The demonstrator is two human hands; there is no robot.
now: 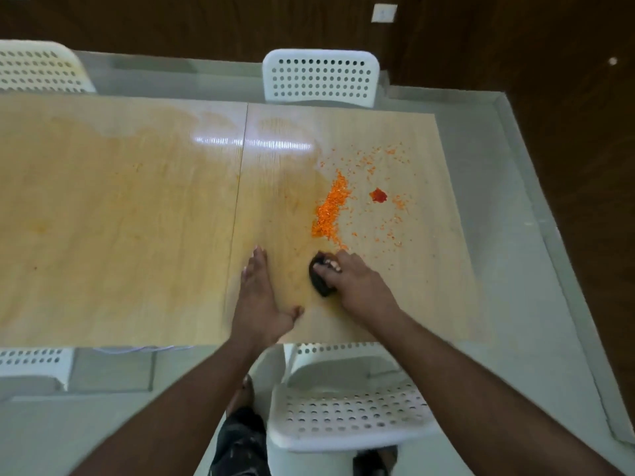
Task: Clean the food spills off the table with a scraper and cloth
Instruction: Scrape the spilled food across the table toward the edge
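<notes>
pale wood-grain table [120, 218] fills the middle of the view, made of two boards that meet at a seam running near to far, with a light glare on the far part. around it the floor is pale grey, and dark wood wall panels stand at the far side.

both arms reach forward from the near edge, bare to the elbow. the left hand [259, 297] lies flat on the table just right of the seam, palm down, fingers straight and close together pointing away, thumb spread out to the right. it holds nothing.

the right hand [357, 283] sits to the right of it, the two hands apart. its fingers are curled over a small dark object [319, 278] that rests on the table, fingertips pressing its top; whether this is the scraper or a bunched cloth is not clear.

just beyond the right hand, orange crumbs [330, 209] are heaped in a narrow ridge running near to far, with loose grains scattered to the right and far right. a small red blot [378, 195] lies right of the ridge.

white perforated chairs stand round the table: one at the far side [321, 79], one at the far left [37, 67], one at the near right [347, 407] under the right forearm.
</notes>
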